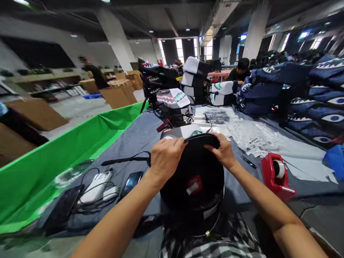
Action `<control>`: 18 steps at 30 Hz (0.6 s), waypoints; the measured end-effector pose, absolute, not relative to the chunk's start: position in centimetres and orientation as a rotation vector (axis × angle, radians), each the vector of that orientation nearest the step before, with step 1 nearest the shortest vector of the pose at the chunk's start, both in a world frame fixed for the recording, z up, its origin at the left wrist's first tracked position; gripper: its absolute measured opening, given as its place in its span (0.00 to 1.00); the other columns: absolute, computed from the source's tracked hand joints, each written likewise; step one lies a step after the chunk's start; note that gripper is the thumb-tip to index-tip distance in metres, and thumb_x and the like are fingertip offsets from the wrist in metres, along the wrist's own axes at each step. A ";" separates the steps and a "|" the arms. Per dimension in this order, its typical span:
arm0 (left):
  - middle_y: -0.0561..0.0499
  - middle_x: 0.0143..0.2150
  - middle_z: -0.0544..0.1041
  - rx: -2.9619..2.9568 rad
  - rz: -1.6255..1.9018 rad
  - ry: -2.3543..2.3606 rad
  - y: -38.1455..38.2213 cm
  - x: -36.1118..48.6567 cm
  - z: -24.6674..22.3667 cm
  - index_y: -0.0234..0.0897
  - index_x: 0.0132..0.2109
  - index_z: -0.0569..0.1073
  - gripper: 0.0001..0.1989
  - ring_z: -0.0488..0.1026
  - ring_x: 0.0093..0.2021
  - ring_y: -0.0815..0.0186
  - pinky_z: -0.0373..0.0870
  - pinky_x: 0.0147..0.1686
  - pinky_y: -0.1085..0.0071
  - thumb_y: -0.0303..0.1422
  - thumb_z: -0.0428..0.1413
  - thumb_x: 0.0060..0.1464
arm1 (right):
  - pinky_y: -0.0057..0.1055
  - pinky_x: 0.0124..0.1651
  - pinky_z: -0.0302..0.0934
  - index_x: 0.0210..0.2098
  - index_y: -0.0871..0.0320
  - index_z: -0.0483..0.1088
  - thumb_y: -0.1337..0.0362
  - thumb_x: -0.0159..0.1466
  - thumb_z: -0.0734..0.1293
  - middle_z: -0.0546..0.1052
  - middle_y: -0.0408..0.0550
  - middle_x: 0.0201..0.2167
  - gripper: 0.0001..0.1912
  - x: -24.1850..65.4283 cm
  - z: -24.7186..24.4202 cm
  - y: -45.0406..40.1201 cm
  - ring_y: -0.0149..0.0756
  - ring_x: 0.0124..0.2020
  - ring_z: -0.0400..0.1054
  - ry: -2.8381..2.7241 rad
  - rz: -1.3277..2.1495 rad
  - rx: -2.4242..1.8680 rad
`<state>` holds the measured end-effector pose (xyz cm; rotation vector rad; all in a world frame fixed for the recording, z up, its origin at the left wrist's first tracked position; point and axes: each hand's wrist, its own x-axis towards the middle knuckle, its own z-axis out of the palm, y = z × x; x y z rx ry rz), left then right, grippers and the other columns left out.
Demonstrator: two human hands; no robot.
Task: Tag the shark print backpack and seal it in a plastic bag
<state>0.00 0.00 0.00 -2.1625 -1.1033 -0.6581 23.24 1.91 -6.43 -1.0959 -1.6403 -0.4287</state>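
A backpack [206, 163] stands at the table's near edge, its black inner side facing me, with a red and white label [195, 185] low on it. My left hand [167, 156] pinches the upper left of its dark rim. At the upper right, my right hand [223, 150] grips the same rim, thumb on the near side and fingers over the top. A black strap [126, 159] trails left across the table. Just behind, part of a grey panel with red and green marks [182, 131] shows; its lower part is hidden.
Stacked backpacks [174, 102] rise behind, with dark blue ones [317, 111] at right. A red tape dispenser [276, 175], a pen [248, 162] and plastic bags [258, 138] lie right. A phone [131, 183] and cabled white devices [95, 188] lie left, near a green sheet [80, 154].
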 end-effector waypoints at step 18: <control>0.47 0.42 0.83 -2.267 -0.622 -1.645 1.6 0.3 2.2 0.42 0.45 0.80 0.13 0.80 0.42 0.56 0.65 0.36 0.67 0.42 0.53 0.65 | 0.30 0.22 0.62 0.42 0.63 0.72 0.74 0.67 0.60 0.78 0.53 0.37 0.10 13.6 -11.6 -3.7 0.35 0.27 0.73 -3.185 -0.277 -0.707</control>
